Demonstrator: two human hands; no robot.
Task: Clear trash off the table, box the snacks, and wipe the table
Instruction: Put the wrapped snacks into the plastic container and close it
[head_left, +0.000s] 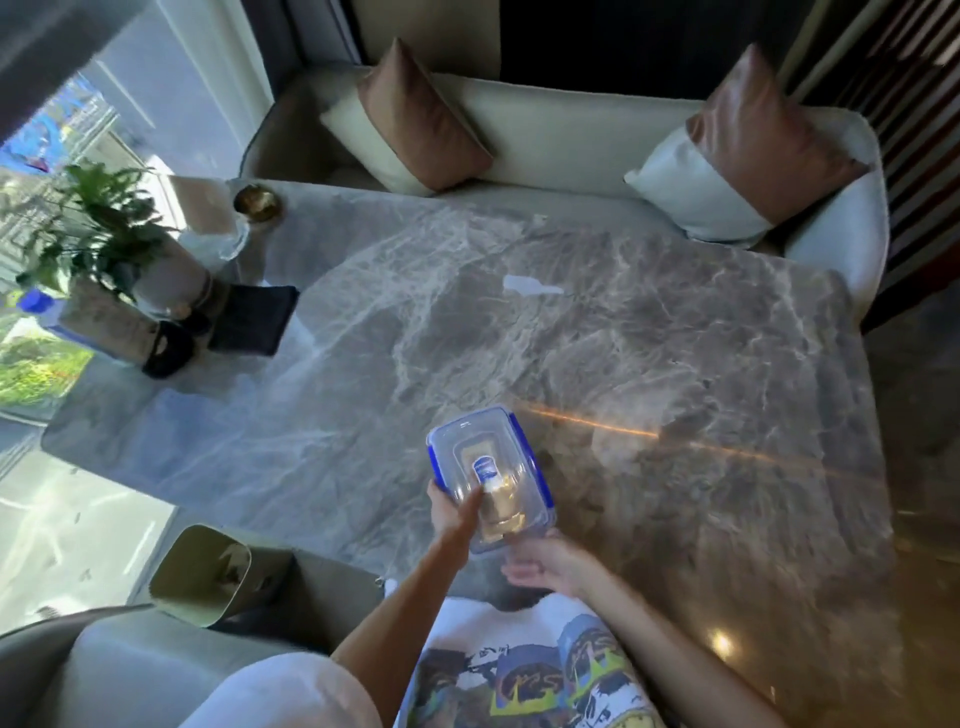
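Note:
A clear plastic snack box (491, 475) with blue lid clips is held tilted above the near edge of the grey marble table (597, 338). Golden snacks and a small white-and-blue label show through its walls. My left hand (454, 512) grips the box's near left side, with fingers lying across its top. My right hand (540, 566) cups the near end of the box from below. A small white scrap (530, 286) lies flat on the table's middle, far from both hands.
A beige waste bin (208, 574) stands on the floor at the table's near left. At the far left of the table are a potted plant (93, 234), a dark folded cloth (249, 319), a brass bowl (255, 202) and a glass. A cushioned sofa (571, 135) runs behind the table.

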